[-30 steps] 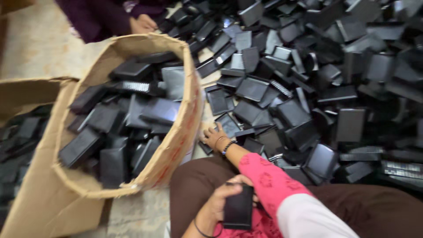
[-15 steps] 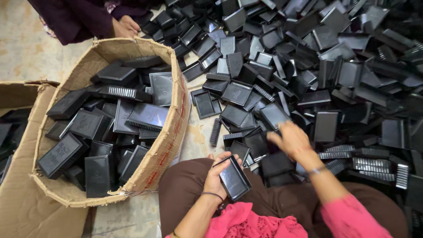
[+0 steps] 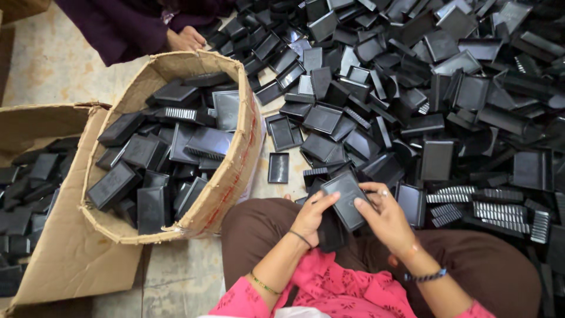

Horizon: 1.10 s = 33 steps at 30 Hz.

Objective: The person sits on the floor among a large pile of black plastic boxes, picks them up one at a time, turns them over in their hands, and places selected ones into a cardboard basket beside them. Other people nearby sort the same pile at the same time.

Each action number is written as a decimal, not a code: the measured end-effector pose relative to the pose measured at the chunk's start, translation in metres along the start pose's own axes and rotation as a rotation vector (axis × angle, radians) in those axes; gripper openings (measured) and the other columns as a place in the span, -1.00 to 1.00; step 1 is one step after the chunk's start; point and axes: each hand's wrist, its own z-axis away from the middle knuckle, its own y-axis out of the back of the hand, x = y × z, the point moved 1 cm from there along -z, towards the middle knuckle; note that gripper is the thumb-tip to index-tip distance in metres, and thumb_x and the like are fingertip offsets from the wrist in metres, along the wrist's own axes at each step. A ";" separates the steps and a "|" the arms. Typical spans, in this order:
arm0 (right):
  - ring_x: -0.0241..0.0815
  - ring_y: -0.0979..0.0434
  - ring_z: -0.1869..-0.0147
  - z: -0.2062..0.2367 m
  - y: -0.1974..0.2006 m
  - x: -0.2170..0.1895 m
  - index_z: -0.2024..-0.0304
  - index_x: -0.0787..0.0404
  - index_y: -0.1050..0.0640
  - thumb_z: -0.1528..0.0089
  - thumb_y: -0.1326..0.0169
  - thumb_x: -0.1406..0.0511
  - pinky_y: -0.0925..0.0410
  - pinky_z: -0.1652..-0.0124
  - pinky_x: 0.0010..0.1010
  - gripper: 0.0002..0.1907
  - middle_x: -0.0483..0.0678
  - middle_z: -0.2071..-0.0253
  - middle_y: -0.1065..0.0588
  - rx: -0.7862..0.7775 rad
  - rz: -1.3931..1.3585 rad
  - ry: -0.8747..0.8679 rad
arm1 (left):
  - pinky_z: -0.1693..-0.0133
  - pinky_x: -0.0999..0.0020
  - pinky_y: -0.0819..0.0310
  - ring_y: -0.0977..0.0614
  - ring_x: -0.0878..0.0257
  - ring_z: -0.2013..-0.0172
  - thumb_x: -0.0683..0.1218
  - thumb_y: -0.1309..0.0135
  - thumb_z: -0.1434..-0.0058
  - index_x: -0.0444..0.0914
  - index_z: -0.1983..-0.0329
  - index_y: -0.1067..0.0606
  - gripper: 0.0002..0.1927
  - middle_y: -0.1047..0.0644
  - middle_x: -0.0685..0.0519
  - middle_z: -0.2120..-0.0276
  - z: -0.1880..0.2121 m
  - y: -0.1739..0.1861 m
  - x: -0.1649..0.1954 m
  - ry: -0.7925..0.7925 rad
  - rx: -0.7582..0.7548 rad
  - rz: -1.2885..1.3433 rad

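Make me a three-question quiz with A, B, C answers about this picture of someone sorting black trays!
1. Where is the round cardboard bin?
A. Left of the person's knee
B. On the pile
C. Behind the person

2. What colour is the plastic tray being held?
A. White
B. Black
C. Red

3. How is the tray held?
A. By one hand
B. By both hands
C. By no hand

Answers: 1 A, it stands beside the brown knee. 2 B, it is dark like the pile. 3 B, left hand and right hand both grip it.
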 end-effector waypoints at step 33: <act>-0.21 -0.61 0.01 0.028 -0.057 0.026 -0.09 0.40 -0.45 -0.11 -0.29 0.45 -0.49 -0.01 -0.35 -0.49 -0.02 0.07 -0.58 -0.253 -0.219 -0.192 | -0.12 0.26 -0.50 -0.62 0.16 -0.05 -0.34 -0.12 -0.06 -0.41 -0.22 -0.40 -0.42 -0.58 -0.09 -0.04 0.077 -0.033 0.038 -0.483 0.039 -0.014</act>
